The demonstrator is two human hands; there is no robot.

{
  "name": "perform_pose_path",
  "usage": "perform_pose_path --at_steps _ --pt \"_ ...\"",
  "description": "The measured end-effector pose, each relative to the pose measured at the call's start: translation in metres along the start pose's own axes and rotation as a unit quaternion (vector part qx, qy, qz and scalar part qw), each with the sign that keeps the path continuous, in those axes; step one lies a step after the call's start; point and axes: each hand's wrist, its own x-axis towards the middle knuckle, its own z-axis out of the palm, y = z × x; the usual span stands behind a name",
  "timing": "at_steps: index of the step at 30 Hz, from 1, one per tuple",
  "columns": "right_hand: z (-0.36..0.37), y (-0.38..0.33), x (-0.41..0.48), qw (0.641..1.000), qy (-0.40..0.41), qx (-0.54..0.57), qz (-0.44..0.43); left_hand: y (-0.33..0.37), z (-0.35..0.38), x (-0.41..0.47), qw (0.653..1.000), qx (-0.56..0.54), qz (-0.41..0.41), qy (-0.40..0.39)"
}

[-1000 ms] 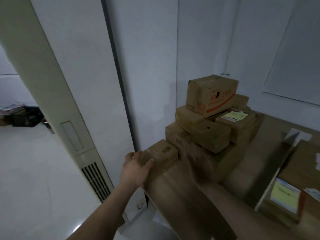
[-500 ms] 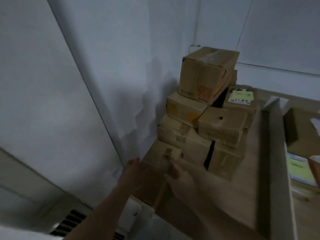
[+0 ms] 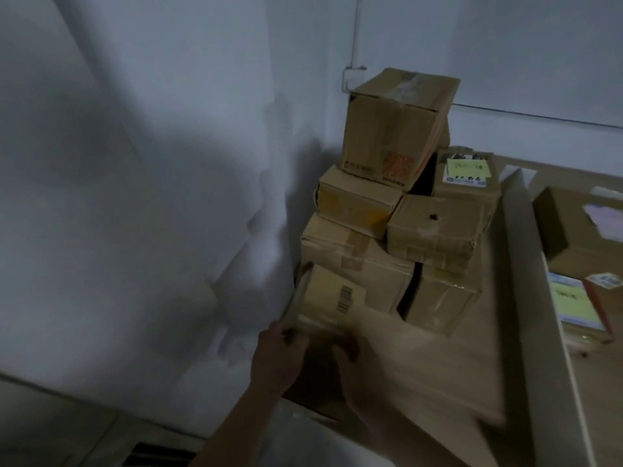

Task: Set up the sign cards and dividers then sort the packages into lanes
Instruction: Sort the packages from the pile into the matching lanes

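Small flat brown cardboard box with barcode [image 3: 332,299]: near-left corner of wooden table [image 3: 438,365], long axis pointing away from the grip, far end against stacked brown cartons [image 3: 397,230]. Left hand [image 3: 276,358] and right hand [image 3: 357,362] both grip its near edge. White wall [image 3: 168,197] tight left of grip; bare table to the right, up to pale divider strip [image 3: 526,298].

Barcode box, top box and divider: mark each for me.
Barcode box [image 3: 325,298]: head view, top face left of the barcode.
Top box [image 3: 384,136]: head view, front face.
Divider [image 3: 529,281]: head view, mid-length of its side.
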Motion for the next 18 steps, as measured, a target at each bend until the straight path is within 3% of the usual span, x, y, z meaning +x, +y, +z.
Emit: perform_pose_path --at_steps 4,8,18 --pt "-0.019 0.005 -0.003 0.995 0.000 0.088 0.040 0.019 0.016 -0.020 0.995 -0.012 0.097 -0.024" --pt "-0.027 0.009 -0.007 0.990 0.004 0.133 0.050 0.027 0.033 -0.032 0.992 0.016 0.109 -0.057" --pt "-0.029 0.035 0.000 0.980 -0.003 0.188 0.068 0.022 0.061 -0.046 0.990 -0.076 0.007 -0.114"
